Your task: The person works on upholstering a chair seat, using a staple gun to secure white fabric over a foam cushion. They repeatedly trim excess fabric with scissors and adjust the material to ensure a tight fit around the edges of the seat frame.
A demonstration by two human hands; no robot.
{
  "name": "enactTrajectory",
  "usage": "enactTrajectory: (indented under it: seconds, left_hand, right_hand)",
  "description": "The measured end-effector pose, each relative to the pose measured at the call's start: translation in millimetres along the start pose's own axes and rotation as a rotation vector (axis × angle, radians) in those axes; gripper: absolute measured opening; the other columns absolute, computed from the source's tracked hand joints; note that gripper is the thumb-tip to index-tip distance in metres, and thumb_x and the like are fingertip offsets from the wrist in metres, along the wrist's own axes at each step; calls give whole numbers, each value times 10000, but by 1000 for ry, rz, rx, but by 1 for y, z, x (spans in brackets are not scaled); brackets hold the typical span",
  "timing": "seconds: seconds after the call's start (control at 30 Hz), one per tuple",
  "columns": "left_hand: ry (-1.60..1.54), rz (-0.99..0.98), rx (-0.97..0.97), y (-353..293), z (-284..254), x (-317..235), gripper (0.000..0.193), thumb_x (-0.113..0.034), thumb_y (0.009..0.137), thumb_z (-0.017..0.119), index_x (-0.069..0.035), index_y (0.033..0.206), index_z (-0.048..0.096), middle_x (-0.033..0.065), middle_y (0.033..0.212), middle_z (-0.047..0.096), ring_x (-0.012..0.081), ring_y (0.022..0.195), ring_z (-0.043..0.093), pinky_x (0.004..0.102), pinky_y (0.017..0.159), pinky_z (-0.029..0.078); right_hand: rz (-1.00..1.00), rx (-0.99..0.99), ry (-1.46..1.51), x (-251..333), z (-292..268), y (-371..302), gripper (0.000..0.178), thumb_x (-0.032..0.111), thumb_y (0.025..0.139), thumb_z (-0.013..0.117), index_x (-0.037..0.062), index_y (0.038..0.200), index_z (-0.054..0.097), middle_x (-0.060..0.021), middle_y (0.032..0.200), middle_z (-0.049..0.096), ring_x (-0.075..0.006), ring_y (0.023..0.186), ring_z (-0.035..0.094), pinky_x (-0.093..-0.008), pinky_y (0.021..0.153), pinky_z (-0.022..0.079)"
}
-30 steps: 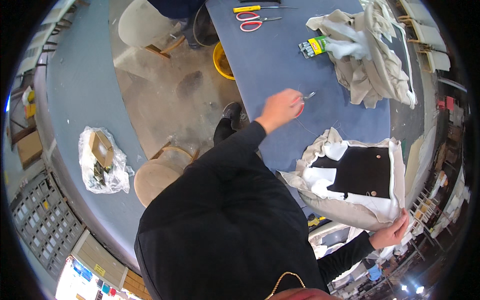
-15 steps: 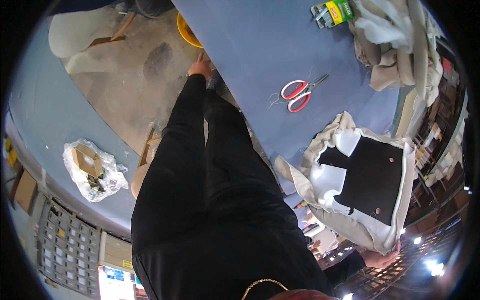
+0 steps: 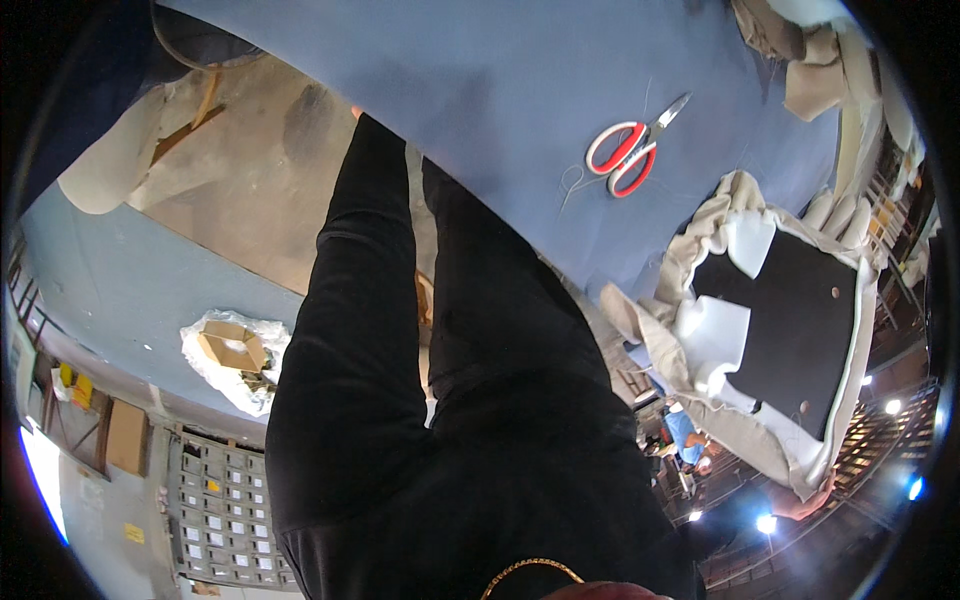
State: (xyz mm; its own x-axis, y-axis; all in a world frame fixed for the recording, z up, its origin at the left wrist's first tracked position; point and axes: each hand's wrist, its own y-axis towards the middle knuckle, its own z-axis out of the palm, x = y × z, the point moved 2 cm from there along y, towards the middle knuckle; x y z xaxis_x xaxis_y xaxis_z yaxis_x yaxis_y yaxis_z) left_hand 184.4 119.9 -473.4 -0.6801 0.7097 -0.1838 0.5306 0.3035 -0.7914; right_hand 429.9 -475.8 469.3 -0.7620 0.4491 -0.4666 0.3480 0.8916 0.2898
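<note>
Our left hand point(image 3: 357, 111) shows only as a sliver of skin at eleven o'clock, the rest hidden at the table's edge, so we cannot tell whether its fingers are apart or together; its black sleeve point(image 3: 365, 200) runs nearly straight up toward twelve. We follow the edge of the blue table point(image 3: 480, 110) as it slants from eleven down toward four, with a broad stretch of surface between it and the red-and-white scissors point(image 3: 647, 142). These lie between one and two o'clock, handles toward half past seven, tips toward half past one. Beyond them, at three, we have the beige upholstered piece point(image 3: 780, 330), black base facing us, its longer sides running from about half past twelve to half past six. Its loose fabric flap point(image 3: 630, 320) points between nine and ten, and its lower part appears to jut past the table edge. At four, our right hand point(image 3: 808, 503) touches its bottom corner, too dim for us to tell if the fingers clamp it
</note>
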Motion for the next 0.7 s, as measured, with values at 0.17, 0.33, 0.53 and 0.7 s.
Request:
enactTrajectory:
  seconds: [0.17,0.33,0.53,0.7]
  left_hand:
    - [139,12,195,-61,53,52,663,-578,1004,671,-104,1467,704,148,1643,544,375,1554,480,467,1253,432]
    - [32,102,161,-160,62,47,625,-591,1018,656,-75,1347,784,200,1456,712,377,1485,542,473,1222,440]
    - [-838,434,264,-399,-151,-123,247,-223,1030,764,-5,1138,806,50,1041,830,146,983,754,330,884,582]
    - [-841,993,310,-545,-280,-264,215,-195,964,820,-58,1130,828,98,1059,825,217,954,768,340,889,587]
  right_hand:
    - [485,-152,312,-24,4,-37,493,313,1082,603,-79,1366,697,-281,1330,716,-396,1187,734,-565,1031,613]
    - [703,-260,124,0,0,-51,355,199,1071,639,-80,1267,739,-207,1261,753,-329,1132,745,-504,1002,634]
    - [1344,-393,481,12,35,-22,540,71,1050,692,12,1543,480,-226,1389,676,-338,1232,701,-512,1055,607]
    - [1671,-662,1010,-24,75,-123,610,48,975,699,82,1560,530,-175,1427,649,-368,1267,689,-542,1075,587]
